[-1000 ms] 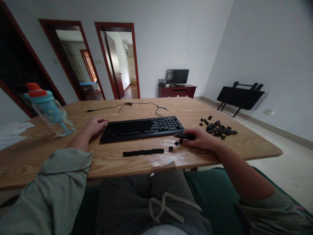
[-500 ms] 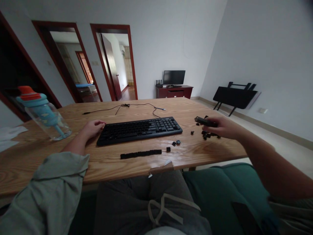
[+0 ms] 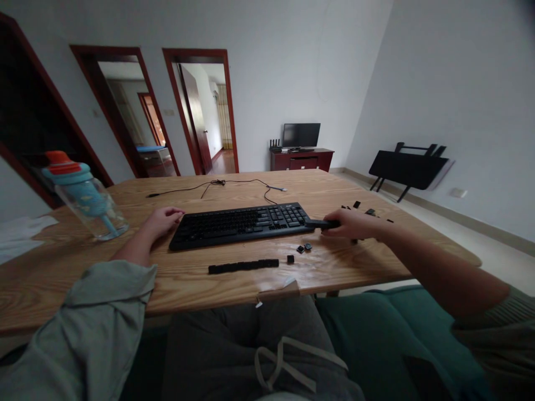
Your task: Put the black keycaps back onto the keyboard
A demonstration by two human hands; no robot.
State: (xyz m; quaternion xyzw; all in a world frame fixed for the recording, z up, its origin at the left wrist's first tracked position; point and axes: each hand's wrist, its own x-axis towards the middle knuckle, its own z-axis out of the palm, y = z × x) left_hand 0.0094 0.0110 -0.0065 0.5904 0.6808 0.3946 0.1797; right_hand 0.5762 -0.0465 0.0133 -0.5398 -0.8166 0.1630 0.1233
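Note:
A black keyboard point(image 3: 242, 224) lies on the wooden table point(image 3: 188, 278). My left hand point(image 3: 162, 219) rests with curled fingers against the keyboard's left end. My right hand point(image 3: 353, 224) is closed on a long black key point(image 3: 322, 224) held just off the keyboard's right end. A row of black keycaps point(image 3: 243, 265) lies in front of the keyboard, with one single keycap point(image 3: 290, 259) and two more keycaps point(image 3: 304, 248) beside it. A pile of loose keycaps point(image 3: 363, 210) sits behind my right hand, partly hidden.
A clear bottle with a teal and orange lid point(image 3: 86, 196) stands at the left. The keyboard cable point(image 3: 221, 182) trails across the far side of the table. White paper point(image 3: 20, 233) lies at the left edge. A folded black table point(image 3: 407, 167) leans on the right wall.
My right hand, holding the long black key, went out to the keycap pile on the right and has come back to the keyboard's right end. My left hand stayed put.

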